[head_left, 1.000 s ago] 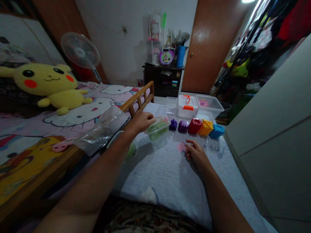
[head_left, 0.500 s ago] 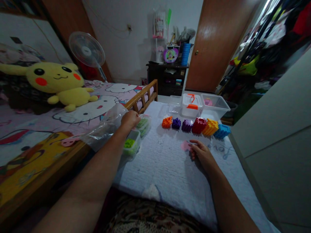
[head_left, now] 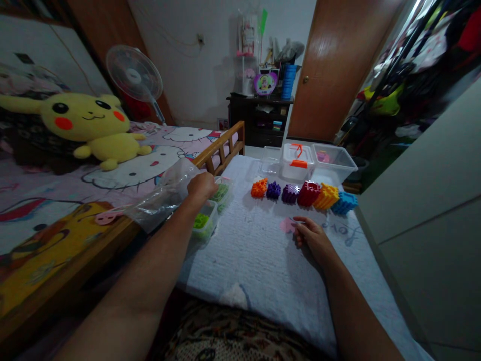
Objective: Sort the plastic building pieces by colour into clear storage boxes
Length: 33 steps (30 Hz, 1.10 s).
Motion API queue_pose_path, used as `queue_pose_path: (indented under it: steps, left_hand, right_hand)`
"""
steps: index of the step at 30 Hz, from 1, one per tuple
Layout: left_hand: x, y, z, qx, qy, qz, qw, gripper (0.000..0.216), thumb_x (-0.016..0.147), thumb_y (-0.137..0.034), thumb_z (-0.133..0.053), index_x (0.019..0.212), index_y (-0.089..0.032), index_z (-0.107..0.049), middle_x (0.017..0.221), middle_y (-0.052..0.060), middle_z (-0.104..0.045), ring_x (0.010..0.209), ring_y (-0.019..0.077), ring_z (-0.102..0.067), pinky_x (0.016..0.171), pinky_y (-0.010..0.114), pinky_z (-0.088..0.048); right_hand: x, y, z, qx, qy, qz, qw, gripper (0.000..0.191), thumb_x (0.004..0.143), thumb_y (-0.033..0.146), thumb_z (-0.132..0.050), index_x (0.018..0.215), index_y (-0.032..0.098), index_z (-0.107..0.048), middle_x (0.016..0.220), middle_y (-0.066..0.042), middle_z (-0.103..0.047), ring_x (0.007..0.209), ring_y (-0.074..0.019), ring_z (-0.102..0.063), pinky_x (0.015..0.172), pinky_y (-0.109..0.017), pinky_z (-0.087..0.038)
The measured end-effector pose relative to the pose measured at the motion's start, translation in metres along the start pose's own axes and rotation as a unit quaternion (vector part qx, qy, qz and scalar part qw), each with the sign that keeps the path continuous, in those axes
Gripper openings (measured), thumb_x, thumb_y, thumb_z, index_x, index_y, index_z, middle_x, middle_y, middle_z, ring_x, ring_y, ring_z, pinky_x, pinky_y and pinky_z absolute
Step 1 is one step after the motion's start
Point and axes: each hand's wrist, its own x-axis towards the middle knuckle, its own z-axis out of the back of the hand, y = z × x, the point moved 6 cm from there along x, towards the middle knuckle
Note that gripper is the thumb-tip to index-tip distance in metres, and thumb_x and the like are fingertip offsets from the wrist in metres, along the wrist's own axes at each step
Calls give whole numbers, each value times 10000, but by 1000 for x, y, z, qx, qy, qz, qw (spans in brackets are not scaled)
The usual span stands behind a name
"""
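Observation:
On the left side of the cloth-covered table, my left hand (head_left: 203, 186) is closed at the near edge of a clear tub of pale green pieces (head_left: 221, 191). Its fingertips are hidden, so whatever they grip does not show. Closer to me, partly behind my left forearm, stands another clear tub with bright green pieces (head_left: 202, 220). My right hand (head_left: 310, 235) is low over the table beside a pink heart print (head_left: 287, 225). Thumb and forefinger are close together and the other fingers curl in; anything between them is too small to make out.
Blocks of interlocked pieces stand in a row: orange (head_left: 259, 188), purple, dark red (head_left: 308, 194), yellow (head_left: 326, 196) and blue (head_left: 344, 202). Behind them are a lidded box with orange clips (head_left: 298, 163) and an open clear bin (head_left: 332, 163). A plastic bag (head_left: 158, 198) lies left, by the bed rail.
Both hands keep nearly the same place and pose. The camera view has shifted very slightly.

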Motion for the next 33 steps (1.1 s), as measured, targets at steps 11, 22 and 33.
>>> queue_pose_path:
  steps: [11, 22, 33]
  left_hand:
    - [-11, -33, 31, -42, -118, -90, 988, 277, 803, -330, -596, 991, -167, -718, 1060, 162, -714, 1009, 322, -655, 809, 373, -503]
    - [34, -130, -1, -371, 25, -112, 921, 228, 721, -89, -661, 932, -147, -722, 1031, 90, -718, 1028, 240, -637, 905, 296, -459]
    - [115, -175, -66, -519, 151, 74, 838, 377, 944, -362, -597, 1262, -162, -566, 1254, 104, -593, 1061, 232, -620, 882, 448, -552]
  right_hand:
    - [-2, 6, -3, -31, 6, -4, 1000, 482, 708, 449, -735, 1068, 169, -579, 564, 76, -547, 431, -87, -475, 416, -211, -396]
    - [32, 58, -37, -356, 31, 176, 917, 256, 826, 262, -513, 1017, 167, -653, 746, -11, -667, 664, -155, -621, 640, -273, -475]
    - [157, 126, -108, -667, 34, 238, 705, 410, 857, 78, -447, 1223, 106, -630, 1278, -166, -620, 1205, -235, -544, 1032, -317, -379]
